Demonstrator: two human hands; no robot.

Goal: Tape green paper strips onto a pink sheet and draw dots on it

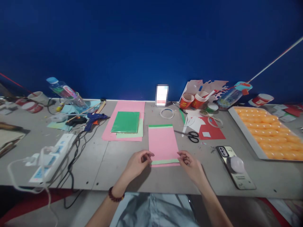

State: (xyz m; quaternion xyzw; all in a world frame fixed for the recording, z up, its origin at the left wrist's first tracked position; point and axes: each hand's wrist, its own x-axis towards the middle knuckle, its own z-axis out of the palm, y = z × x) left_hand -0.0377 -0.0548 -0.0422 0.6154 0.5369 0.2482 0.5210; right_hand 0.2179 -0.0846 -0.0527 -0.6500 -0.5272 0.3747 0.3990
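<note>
Pale blue fabric (153, 209) covers the person's lap, closest to the head camera, below the grey tabletop (118, 176). Beyond it, the left hand (138, 162) and right hand (190, 164) pinch opposite ends of a narrow pale green paper strip (165, 161); whether the fingers also catch the rectangular pink paper sheet (163, 143) underneath, I cannot tell. That strip lies across the sheet's near end, leaving a pink margin; a darker green band (161, 125) crosses the far end. Black-handled metal scissors (193, 136) lie just right. Apparently the strip is being aligned; next, it probably needs levelling, then even pressure.
</note>
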